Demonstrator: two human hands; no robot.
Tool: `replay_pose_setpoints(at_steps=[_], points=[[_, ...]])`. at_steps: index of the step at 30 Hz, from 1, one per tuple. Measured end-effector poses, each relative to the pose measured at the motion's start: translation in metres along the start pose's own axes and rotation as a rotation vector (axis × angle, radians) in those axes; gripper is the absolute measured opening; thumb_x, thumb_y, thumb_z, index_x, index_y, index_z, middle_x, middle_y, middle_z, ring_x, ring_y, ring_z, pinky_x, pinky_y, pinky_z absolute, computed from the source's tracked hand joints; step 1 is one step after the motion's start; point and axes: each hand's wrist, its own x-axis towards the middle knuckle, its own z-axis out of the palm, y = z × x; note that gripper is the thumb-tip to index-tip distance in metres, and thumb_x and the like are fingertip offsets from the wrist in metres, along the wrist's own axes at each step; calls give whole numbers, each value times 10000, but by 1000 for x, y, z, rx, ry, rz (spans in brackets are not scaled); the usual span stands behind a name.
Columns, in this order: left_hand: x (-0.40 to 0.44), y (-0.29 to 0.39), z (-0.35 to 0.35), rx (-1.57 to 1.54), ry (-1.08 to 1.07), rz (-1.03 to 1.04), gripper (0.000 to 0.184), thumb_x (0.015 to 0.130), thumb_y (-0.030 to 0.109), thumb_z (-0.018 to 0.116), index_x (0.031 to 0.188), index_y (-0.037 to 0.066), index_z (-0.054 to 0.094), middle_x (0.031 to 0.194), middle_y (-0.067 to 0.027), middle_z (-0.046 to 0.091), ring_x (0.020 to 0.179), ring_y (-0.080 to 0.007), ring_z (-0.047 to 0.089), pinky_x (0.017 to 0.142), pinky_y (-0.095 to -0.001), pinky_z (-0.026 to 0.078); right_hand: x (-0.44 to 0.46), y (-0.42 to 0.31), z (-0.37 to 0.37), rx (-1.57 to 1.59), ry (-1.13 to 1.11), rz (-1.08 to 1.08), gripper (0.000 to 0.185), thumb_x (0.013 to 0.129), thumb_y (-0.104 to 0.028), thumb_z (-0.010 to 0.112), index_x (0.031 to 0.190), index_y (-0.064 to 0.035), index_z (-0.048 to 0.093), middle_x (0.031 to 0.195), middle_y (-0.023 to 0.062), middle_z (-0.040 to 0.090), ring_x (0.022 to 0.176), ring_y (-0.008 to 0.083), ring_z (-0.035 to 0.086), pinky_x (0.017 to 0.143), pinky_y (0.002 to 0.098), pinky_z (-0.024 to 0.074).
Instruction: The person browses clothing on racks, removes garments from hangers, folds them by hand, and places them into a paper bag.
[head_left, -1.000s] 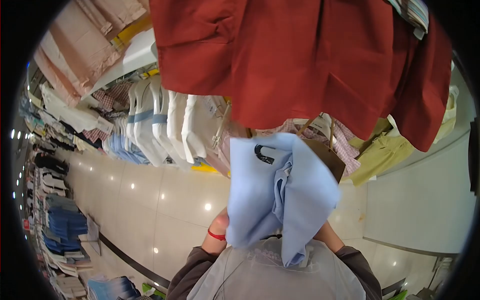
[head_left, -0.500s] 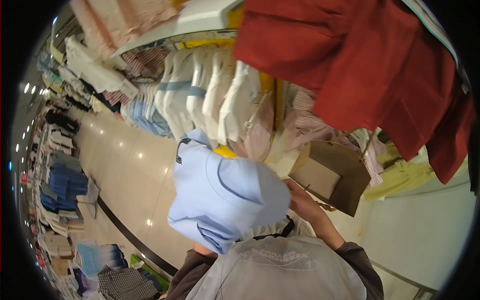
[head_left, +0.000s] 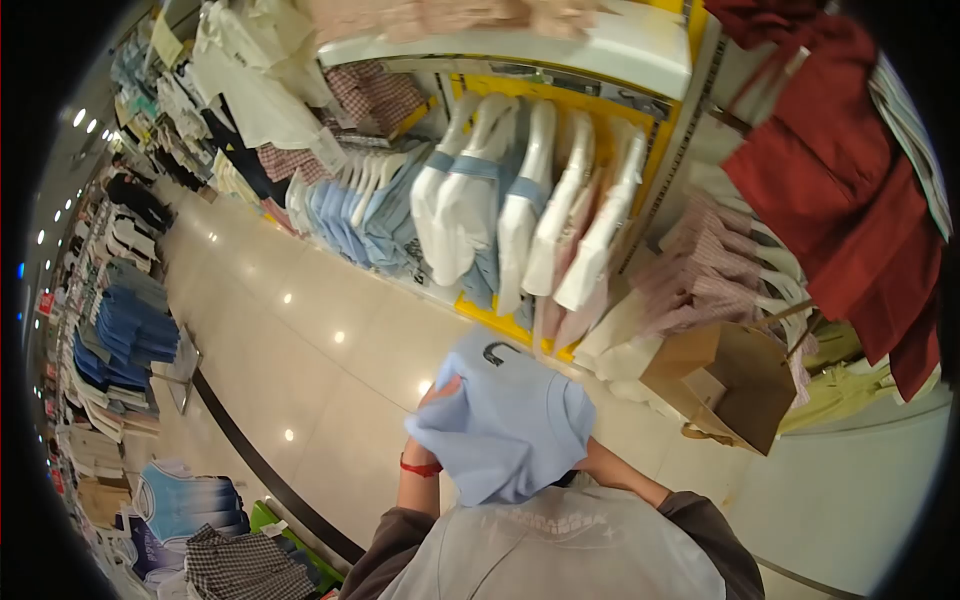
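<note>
A light blue garment (head_left: 510,415) with a dark print is bunched up in front of my chest. My left hand (head_left: 440,395) grips its left side, with a red cord on the wrist and part of the fingers covered by cloth. My right hand (head_left: 590,455) is at the garment's lower right edge, its fingers hidden behind the fabric. To the right, an open brown paper bag (head_left: 725,385) hangs by its handles near the pink checked clothes (head_left: 705,265).
White and blue garments (head_left: 475,200) hang on a rack ahead. Red clothing (head_left: 825,165) hangs at the upper right. Folded jeans (head_left: 125,330) and a checked garment (head_left: 245,565) lie on the left. A person in black (head_left: 138,200) stands far off.
The view has swung left, so the rack, red clothing and paper bag appear further right. The blue garment has turned and bunched up smaller, and my left hand now shows at its side.
</note>
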Motion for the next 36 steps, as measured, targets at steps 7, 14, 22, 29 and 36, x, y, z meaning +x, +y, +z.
replay_pose_setpoints(at_steps=[7,14,22,29,36], points=[[-55,57,-59,561,15,410,713,824,247,590,1352,41,158,1324,-159,341,1209,-286,366,970,-425,331,83,-4,65,368,144,238,340,822,-160,564,1117,-13,484,1066,113,538,1026,188,485,881,301,377],[-67,69,-76,844,98,365,391,785,99,601,1133,7,449,1010,-156,554,947,-213,542,797,-297,422,150,-36,118,161,-152,159,391,774,-167,638,1083,13,480,952,90,577,883,157,537,810,287,419],[-53,107,-156,628,605,574,91,854,47,457,880,-13,521,723,-75,555,645,-109,495,581,-240,404,226,-23,75,-165,-149,22,219,650,-34,647,854,-15,569,749,112,551,678,230,548,608,296,423],[-14,169,-177,789,465,456,106,847,79,488,790,-4,522,586,-32,504,546,-86,453,508,-231,379,329,75,80,-337,-76,145,277,641,-35,635,911,-31,576,829,104,587,803,255,572,713,325,440],[14,255,-206,1018,445,309,148,830,113,530,772,-22,548,532,-120,477,458,-157,425,457,-276,352,483,118,99,373,-268,307,624,752,-159,665,1261,-50,320,1194,153,443,1071,231,478,872,330,420]])
